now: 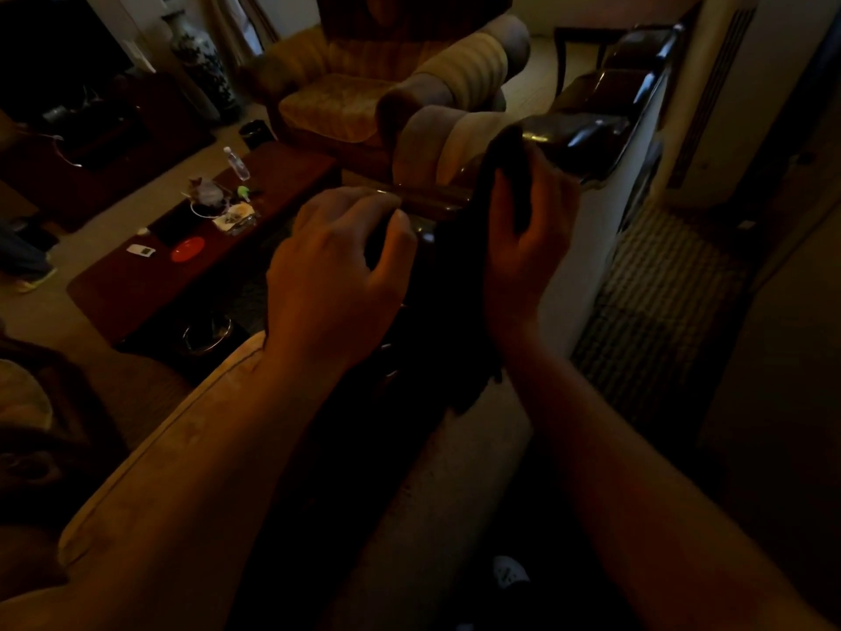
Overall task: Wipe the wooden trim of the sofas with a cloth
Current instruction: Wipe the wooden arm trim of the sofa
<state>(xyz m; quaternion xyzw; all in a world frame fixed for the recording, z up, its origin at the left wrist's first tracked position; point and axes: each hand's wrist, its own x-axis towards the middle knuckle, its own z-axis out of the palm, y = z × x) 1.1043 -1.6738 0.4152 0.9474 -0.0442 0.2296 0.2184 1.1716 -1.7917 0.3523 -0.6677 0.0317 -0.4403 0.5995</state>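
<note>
The room is dim. A glossy dark wooden trim (587, 138) runs along the top of the sofa back in front of me, toward the upper right. A dark cloth (468, 248) drapes over the trim and hangs down the sofa back. My right hand (523, 248) grips the cloth against the trim, fingers curled over it. My left hand (341, 266) sits just left of the cloth with curled fingers on the trim's dark wood; whether it also holds the cloth's edge is too dark to tell.
An upholstered armchair (364, 97) stands beyond. A low wooden coffee table (136, 289) at left carries a water bottle (236, 163), a red dish (188, 249) and clutter. A tall vase (200, 61) is at upper left. A patterned rug (660, 302) lies right of the sofa.
</note>
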